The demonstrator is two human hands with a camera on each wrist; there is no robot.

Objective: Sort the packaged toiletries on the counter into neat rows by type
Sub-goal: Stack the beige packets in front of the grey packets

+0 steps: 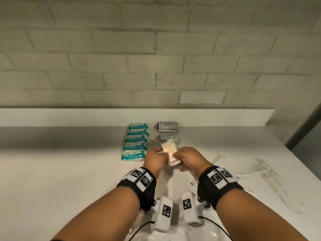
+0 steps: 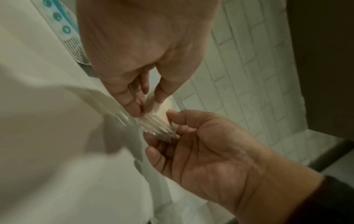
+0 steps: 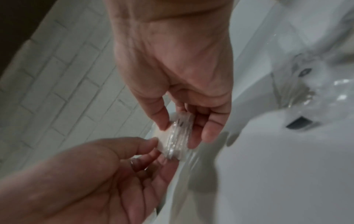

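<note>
The fingers [image 2: 134, 104] of the left hand [image 1: 155, 160] and those of the right hand [image 1: 188, 160] are pinching a small stack of clear-wrapped, cream-white square packets [image 1: 169, 151] from opposite sides, thumbs on top and the other fingers curled underneath. The stack is being held just above the pale surface [image 1: 60, 171], tilted, between the 2 hands; how many packets are in it cannot be told, since the wrist views are blurred.

Just left of the hands, 6 teal-and-white soft wipe packs [image 1: 136, 142] are lying in 1 overlapping row running away toward the wall. Behind the held stack, 2 piles of flat silver-grey foil sachets [image 1: 168, 126] are lying one behind the other, the nearer pile partly hidden by the stack.

To the right, well apart from the hands, several long clear plastic sleeves [image 1: 265, 173] holding thin white items are lying loose on the surface; their number cannot be counted. More clear wrapping is showing at the near edge, below the forearms.

Each wrist is wearing 1 black band [image 1: 139, 184] with white coded tags. A pale brick wall [image 1: 156, 49] is standing behind the surface.
</note>
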